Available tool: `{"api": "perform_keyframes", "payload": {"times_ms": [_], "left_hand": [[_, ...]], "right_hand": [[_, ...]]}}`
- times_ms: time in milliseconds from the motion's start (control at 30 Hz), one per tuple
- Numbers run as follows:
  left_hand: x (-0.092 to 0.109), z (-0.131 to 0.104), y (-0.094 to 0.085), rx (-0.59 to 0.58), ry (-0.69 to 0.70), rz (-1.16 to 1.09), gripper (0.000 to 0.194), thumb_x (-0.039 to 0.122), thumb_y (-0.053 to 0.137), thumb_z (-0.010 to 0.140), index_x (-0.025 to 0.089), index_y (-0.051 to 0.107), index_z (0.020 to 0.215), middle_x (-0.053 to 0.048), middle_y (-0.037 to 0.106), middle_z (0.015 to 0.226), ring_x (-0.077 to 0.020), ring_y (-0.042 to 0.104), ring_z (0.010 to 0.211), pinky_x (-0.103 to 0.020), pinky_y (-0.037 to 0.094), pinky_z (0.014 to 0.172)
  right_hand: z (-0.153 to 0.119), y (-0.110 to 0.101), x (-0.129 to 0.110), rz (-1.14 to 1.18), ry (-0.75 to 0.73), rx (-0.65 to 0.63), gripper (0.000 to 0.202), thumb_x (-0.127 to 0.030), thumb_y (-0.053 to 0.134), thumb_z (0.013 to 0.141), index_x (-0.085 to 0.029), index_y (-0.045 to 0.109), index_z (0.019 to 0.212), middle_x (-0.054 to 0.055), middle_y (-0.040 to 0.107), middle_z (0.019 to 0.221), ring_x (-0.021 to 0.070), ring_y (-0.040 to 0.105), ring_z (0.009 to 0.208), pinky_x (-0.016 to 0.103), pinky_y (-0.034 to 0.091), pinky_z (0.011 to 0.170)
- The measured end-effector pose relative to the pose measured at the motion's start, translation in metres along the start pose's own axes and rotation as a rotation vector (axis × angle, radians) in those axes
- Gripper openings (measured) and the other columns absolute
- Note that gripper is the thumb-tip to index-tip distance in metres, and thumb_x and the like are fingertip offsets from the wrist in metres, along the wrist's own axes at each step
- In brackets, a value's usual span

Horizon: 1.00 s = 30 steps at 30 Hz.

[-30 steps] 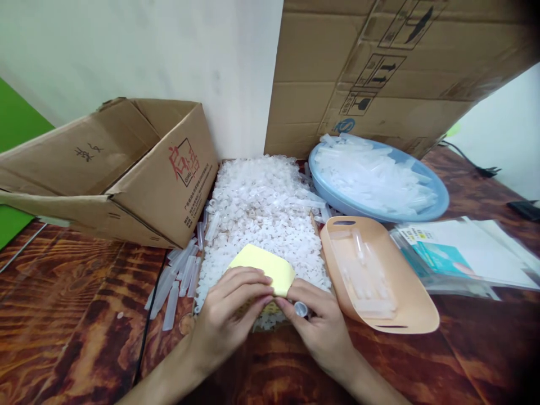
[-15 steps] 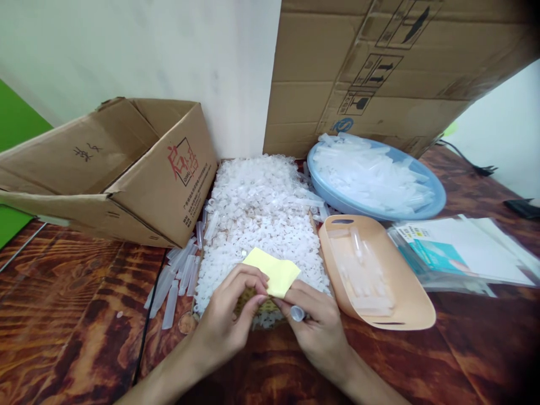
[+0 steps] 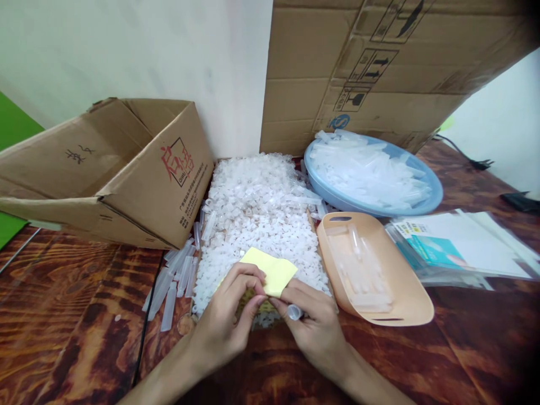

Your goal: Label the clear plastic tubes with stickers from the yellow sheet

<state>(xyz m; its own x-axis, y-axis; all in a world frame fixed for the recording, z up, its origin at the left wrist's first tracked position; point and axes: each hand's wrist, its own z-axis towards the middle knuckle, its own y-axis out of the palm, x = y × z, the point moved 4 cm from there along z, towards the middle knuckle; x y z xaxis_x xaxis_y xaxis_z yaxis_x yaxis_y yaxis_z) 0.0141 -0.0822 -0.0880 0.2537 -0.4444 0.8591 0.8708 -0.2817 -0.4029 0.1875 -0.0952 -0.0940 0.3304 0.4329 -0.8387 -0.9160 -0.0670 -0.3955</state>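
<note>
A pale yellow sheet [image 3: 270, 270], like a sticky label sheet, is pinched at its near edge between both hands. My left hand [image 3: 230, 309] is closed on its left side, thumb and fingertips together. On the right side my right hand [image 3: 314, 318] is closed too, and a small clear plastic tube [image 3: 295, 312] sticks out between its fingers. Beneath the sheet lies a heap of small white plastic caps [image 3: 274, 236], with clear short tube pieces [image 3: 259, 174] piled behind them. Whatever sits right between the fingertips is too small to make out.
An open cardboard box [image 3: 143, 191] stands at left, with loose tubes [image 3: 170, 306] beside it. At right are a peach tray [image 3: 411, 304] holding clear tubes, a blue basin [image 3: 436, 194] full of tubes, and plastic packets [image 3: 485, 247]. A large carton [image 3: 312, 67] stands behind; a black cable [image 3: 145, 326] runs at left.
The view has shifted slightly, so everything sits a little further left in the picture. Both hands keep their grip on the yellow sheet, and the tube stays in the right hand.
</note>
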Motion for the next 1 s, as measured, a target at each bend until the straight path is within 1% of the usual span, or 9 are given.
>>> {"api": "perform_keyframes", "payload": {"times_ms": [100, 233, 333, 400, 533, 667, 800, 1000], "left_hand": [[0.006, 0.004, -0.004, -0.013, -0.031, -0.017, 0.017, 0.008, 0.05, 0.103, 0.024, 0.056, 0.103, -0.007, 0.056, 0.12, -0.0199, 0.055, 0.125, -0.031, 0.045, 0.108], [0.023, 0.014, -0.007, -0.098, -0.061, -0.034, 0.012, 0.012, 0.054, 0.103, 0.023, 0.059, 0.101, -0.008, 0.056, 0.127, -0.0209, 0.054, 0.13, -0.032, 0.044, 0.111], [0.032, 0.019, -0.001, -0.148, -0.048, -0.059, 0.012, 0.012, 0.057, 0.101, 0.023, 0.061, 0.099, -0.009, 0.058, 0.128, -0.0228, 0.055, 0.13, -0.035, 0.045, 0.111], [0.032, 0.02, 0.004, -0.156, -0.059, -0.085, 0.011, 0.012, 0.057, 0.101, 0.022, 0.062, 0.098, -0.009, 0.059, 0.128, -0.0235, 0.056, 0.128, -0.035, 0.046, 0.11], [0.025, 0.019, 0.011, -0.135, -0.109, -0.123, 0.009, 0.017, 0.058, 0.102, 0.023, 0.063, 0.099, -0.009, 0.06, 0.125, -0.0232, 0.058, 0.125, -0.036, 0.046, 0.109], [0.024, 0.017, 0.012, -0.127, -0.125, -0.143, 0.009, 0.021, 0.057, 0.103, 0.023, 0.063, 0.096, -0.008, 0.061, 0.124, -0.0233, 0.058, 0.125, -0.035, 0.047, 0.107], [0.025, 0.018, 0.013, -0.106, -0.135, -0.157, 0.01, 0.021, 0.058, 0.103, 0.023, 0.062, 0.094, -0.007, 0.061, 0.12, -0.0225, 0.059, 0.123, -0.033, 0.048, 0.105], [0.025, 0.019, 0.016, -0.098, -0.117, -0.158, 0.01, 0.02, 0.058, 0.103, 0.023, 0.061, 0.094, -0.007, 0.06, 0.12, -0.0212, 0.057, 0.123, -0.032, 0.045, 0.108]], "right_hand": [[0.001, 0.0, 0.002, 0.009, 0.009, 0.005, 0.016, -0.012, 0.062, 0.1, -0.02, 0.073, 0.091, 0.003, 0.066, 0.08, 0.0163, 0.062, 0.072, 0.027, 0.046, 0.065], [0.002, 0.0, 0.002, -0.021, -0.028, 0.032, 0.019, -0.012, 0.062, 0.099, -0.02, 0.068, 0.083, 0.0, 0.06, 0.074, 0.0142, 0.056, 0.066, 0.026, 0.041, 0.06], [0.001, -0.001, 0.003, -0.034, -0.048, 0.047, 0.022, -0.013, 0.061, 0.099, -0.02, 0.063, 0.078, -0.001, 0.056, 0.071, 0.0135, 0.052, 0.062, 0.026, 0.038, 0.057], [0.0, -0.002, 0.003, -0.043, -0.052, 0.048, 0.022, -0.013, 0.06, 0.099, -0.02, 0.062, 0.078, -0.001, 0.055, 0.071, 0.0138, 0.053, 0.063, 0.026, 0.039, 0.058], [-0.001, -0.003, 0.001, -0.074, -0.074, 0.052, 0.021, -0.011, 0.059, 0.099, -0.02, 0.063, 0.08, -0.001, 0.055, 0.072, 0.0142, 0.054, 0.064, 0.026, 0.04, 0.059], [0.0, -0.003, -0.001, -0.076, -0.099, 0.059, 0.021, -0.012, 0.058, 0.1, -0.02, 0.063, 0.082, 0.0, 0.056, 0.073, 0.0144, 0.054, 0.064, 0.026, 0.04, 0.059], [0.0, -0.003, -0.001, -0.079, -0.083, 0.051, 0.023, -0.012, 0.055, 0.101, -0.019, 0.064, 0.082, 0.0, 0.057, 0.073, 0.0142, 0.055, 0.064, 0.026, 0.04, 0.058], [-0.002, -0.001, 0.001, -0.08, -0.093, 0.048, 0.022, -0.017, 0.054, 0.104, -0.019, 0.067, 0.087, 0.002, 0.061, 0.075, 0.0152, 0.059, 0.068, 0.026, 0.044, 0.061]]}}
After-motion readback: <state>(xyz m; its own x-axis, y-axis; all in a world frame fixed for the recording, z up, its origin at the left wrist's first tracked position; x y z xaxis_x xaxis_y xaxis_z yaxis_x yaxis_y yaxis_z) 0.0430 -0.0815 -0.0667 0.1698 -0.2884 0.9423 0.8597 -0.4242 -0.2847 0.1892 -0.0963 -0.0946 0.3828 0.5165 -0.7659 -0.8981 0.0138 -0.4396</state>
